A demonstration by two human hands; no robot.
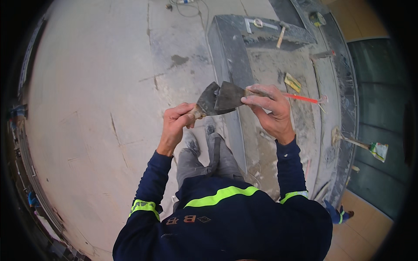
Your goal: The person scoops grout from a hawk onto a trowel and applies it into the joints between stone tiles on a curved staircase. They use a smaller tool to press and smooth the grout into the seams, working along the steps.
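Two putty knives meet in front of my chest, their dark, stained blades overlapping. My left hand (pixel 177 122) is closed round the light handle of the left putty knife (pixel 207 99). In my right hand (pixel 272 111), dusty fingers pinch the right putty knife (pixel 229 95) near where its blade joins the handle. The right blade lies over the left one, with some grey material between them. Most of the right knife's handle is hidden by my fingers.
A dark stone-faced ledge (pixel 230 52) runs ahead and to my right. On it lie a metal square (pixel 265 25), a roll of tape (pixel 258 23) and a hammer (pixel 282 35). A yellow packet (pixel 292 82) and a red strip (pixel 302 98) are beyond my right hand. Pale floor (pixel 96 108) stretches left.
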